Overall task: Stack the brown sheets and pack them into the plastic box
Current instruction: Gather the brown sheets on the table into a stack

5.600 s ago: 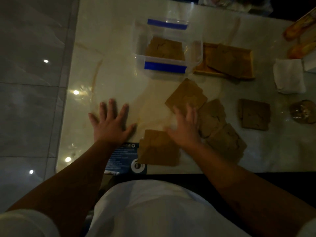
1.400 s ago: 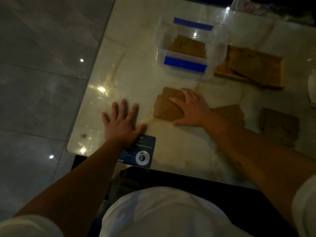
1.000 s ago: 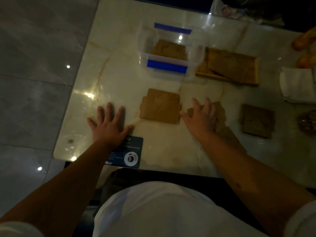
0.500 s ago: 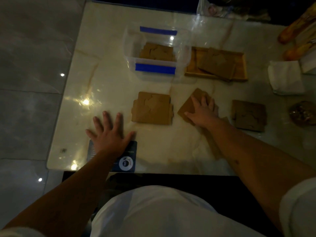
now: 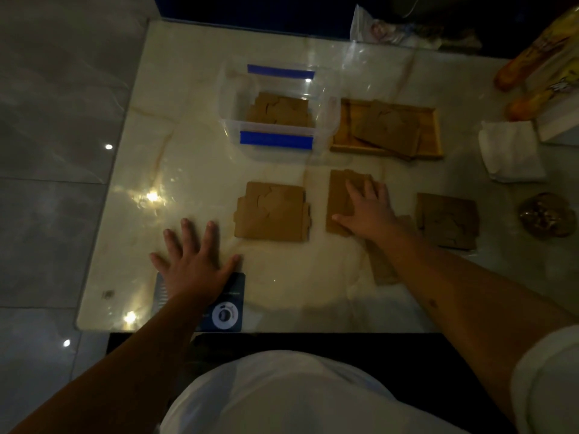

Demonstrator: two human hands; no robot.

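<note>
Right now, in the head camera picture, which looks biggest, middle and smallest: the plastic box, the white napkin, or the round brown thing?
1. plastic box, clearly largest.
2. white napkin.
3. round brown thing, smallest.

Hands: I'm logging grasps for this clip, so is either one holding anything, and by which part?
Nothing is gripped. The right hand lies flat, fingers straight, on a brown sheet; the left hand rests flat on the table.

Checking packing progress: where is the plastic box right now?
The plastic box sits at the far middle of the table, left of the wooden tray, brown sheets inside.
</note>
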